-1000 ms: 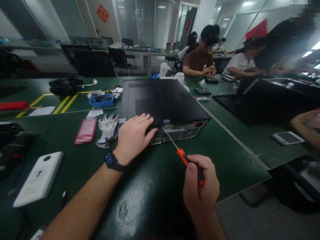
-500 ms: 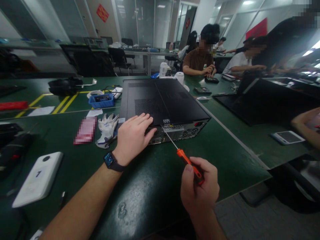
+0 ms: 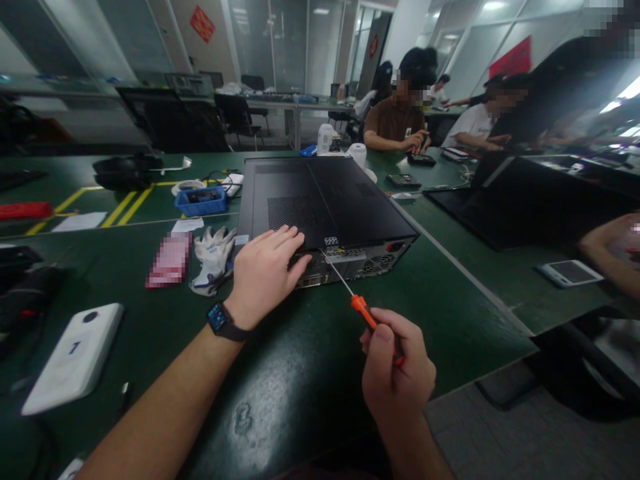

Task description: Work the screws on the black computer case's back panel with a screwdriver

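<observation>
A black desktop computer case lies flat on the green table, its rear panel with ports and a fan grille facing me. My left hand rests on the case's near left edge, fingers stretched over the top cover and thumb along the rear. In my right hand is a screwdriver with an orange handle, the fingers wrapped round it. Its thin shaft slants up to the left, and the tip meets the upper edge of the rear panel. Whether the tip sits in a screw is too small to tell.
Left of the case lie grey-white gloves, a pink packet and a blue bin. A white device marked 1 is nearer. To the right are a large black panel and a phone-like device. Other people sit beyond.
My right thumb and fingers have shifted round the screwdriver handle. Its tip stays at the rear panel's edge, and my left hand keeps its place on the case.
</observation>
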### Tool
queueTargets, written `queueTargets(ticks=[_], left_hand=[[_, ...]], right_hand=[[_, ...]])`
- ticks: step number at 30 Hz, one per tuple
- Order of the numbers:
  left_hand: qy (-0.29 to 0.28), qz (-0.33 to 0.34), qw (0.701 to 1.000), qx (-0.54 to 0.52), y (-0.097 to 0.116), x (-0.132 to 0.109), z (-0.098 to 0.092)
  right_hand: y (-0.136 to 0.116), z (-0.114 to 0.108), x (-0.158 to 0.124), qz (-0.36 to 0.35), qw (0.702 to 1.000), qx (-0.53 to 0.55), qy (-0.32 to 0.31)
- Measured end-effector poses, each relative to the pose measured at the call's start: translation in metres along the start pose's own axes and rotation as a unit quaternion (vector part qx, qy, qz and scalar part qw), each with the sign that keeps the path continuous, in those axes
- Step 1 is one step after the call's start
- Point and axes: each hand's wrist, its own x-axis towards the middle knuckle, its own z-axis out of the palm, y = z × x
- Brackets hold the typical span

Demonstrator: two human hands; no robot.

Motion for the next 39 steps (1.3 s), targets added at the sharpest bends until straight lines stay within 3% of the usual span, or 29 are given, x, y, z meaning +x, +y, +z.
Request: queueTargets(ticks=[7,12,17,23,28,34,39], left_hand=[[-0.004,-0.001,1.0,0.0,-0.0003,-0.0001,-0.0004],[-0.006,-0.006,1.0,-0.009,-0.0006,-0.0007,-0.0004],[-0.003,-0.001,1.0,-0.004,-0.0005,-0.0012,-0.0002],[0.002,0.005,1.0,-0.001,-0.0006,-0.0009,0.0002],[0.003,0.005,1.0,-0.001,-0.0002,-0.0009,-0.0005],[-0.002,0.0,1.0,-0.003,-0.0003,-0.0009,-0.0003],[-0.002,-0.001,1.0,-0.003,-0.0005,-0.0009,0.0001]], right_hand=[[-0.0024,-0.0008,0.0027,-0.036,0.999,0.014,0.006],[-0.0015,-0.0001,0.0003,0.006,1.0,0.025,-0.008],[-0.0016,-0.0012,0.0,-0.017,1.0,0.017,0.007],[-0.0017,-0.0011,-0.002,0.022,0.999,0.033,-0.015],[-0.0051,-0.0011,0.0009,-0.008,1.0,0.02,0.005],[-0.0017,0.0001,-0.0028,0.031,0.999,0.031,-0.007],[-0.0018,-0.0017,-0.0031,0.005,1.0,0.013,-0.002]])
